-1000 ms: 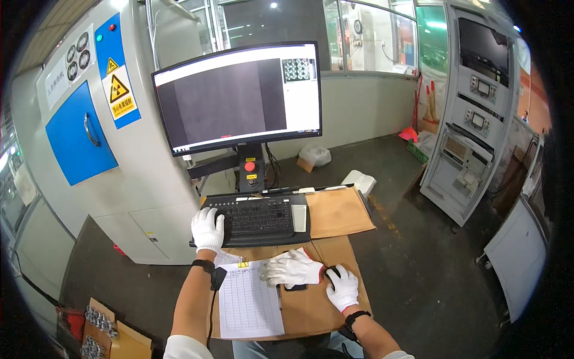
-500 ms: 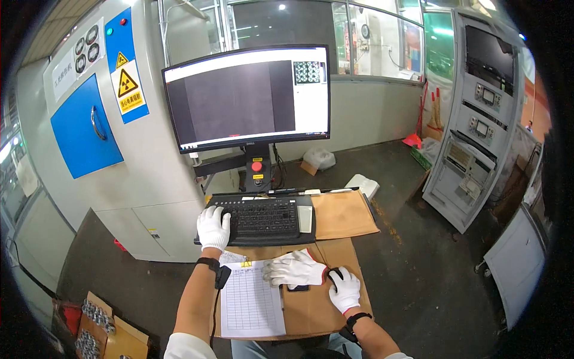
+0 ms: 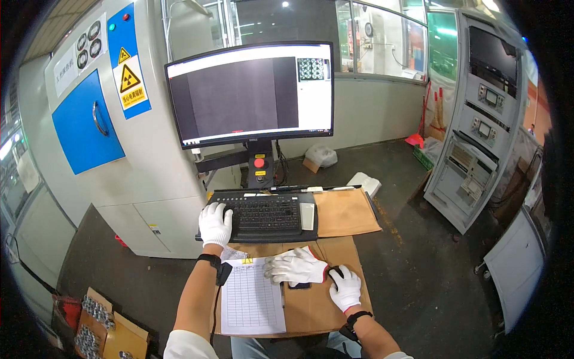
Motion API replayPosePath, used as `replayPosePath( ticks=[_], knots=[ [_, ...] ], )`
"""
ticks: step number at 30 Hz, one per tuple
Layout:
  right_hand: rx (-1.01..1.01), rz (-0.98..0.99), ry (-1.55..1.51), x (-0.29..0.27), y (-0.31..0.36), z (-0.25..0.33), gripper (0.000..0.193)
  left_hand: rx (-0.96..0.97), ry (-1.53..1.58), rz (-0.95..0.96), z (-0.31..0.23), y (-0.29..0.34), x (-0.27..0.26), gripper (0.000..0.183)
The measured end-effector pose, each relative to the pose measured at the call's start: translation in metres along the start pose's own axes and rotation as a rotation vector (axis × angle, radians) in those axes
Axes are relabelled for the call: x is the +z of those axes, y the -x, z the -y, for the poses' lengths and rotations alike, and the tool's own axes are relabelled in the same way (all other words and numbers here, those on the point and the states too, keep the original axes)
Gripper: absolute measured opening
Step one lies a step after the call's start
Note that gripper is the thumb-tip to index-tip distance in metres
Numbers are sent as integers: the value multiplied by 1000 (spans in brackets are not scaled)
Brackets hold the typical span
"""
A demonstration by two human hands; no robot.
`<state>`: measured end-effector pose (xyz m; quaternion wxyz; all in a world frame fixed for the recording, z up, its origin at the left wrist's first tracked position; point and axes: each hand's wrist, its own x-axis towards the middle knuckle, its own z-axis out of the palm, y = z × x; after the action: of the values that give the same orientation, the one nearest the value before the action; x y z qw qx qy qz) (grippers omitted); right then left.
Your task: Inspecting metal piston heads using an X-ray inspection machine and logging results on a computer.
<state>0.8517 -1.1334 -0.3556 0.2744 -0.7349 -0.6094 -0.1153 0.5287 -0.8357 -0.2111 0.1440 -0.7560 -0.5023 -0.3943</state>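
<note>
Nothing but the viewpoint has shifted since the earlier frame: the left hand (image 3: 215, 225) lies loosely spread on the left end of the keyboard (image 3: 266, 216), key pressure impossible to tell, while the right hand (image 3: 345, 289) grips the mouse (image 3: 337, 271) below its right end, apparently keeping both controls within reach. Below the keyboard, gloves (image 3: 296, 267) crowd the mouse's left, and the cardboard's (image 3: 311, 314) edge limits room rightward.

A factory workshop: a large pale-grey metal cabinet (image 3: 161, 179) with a blue metal door (image 3: 84, 125) bears 2 yellow-and-black triangular radiation warning signs (image 3: 129, 79). Beside it, a round red push-button (image 3: 259, 163) sits below a wide black-framed monitor (image 3: 233, 96). Right, a tall grey metal rack (image 3: 445, 186) houses instruments. Lower left, brown cardboard boxes (image 3: 128, 336) contain silvery metal parts (image 3: 97, 312).
</note>
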Motion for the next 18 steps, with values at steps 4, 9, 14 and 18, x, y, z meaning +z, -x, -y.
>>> replayPosePath(
  ticks=[4,9,14,18],
  knots=[
    [15,41,1,-2,0,1,46,3,-1,-13,1,0,0,34],
    [30,23,-27,4,-2,5,54,35,67,-31,10,1,-6,33],
    [66,31,-10,1,3,-6,54,23,113,-41,5,-2,-10,34],
    [79,65,-35,3,1,-2,57,-69,77,43,37,5,-17,34]
  ],
)
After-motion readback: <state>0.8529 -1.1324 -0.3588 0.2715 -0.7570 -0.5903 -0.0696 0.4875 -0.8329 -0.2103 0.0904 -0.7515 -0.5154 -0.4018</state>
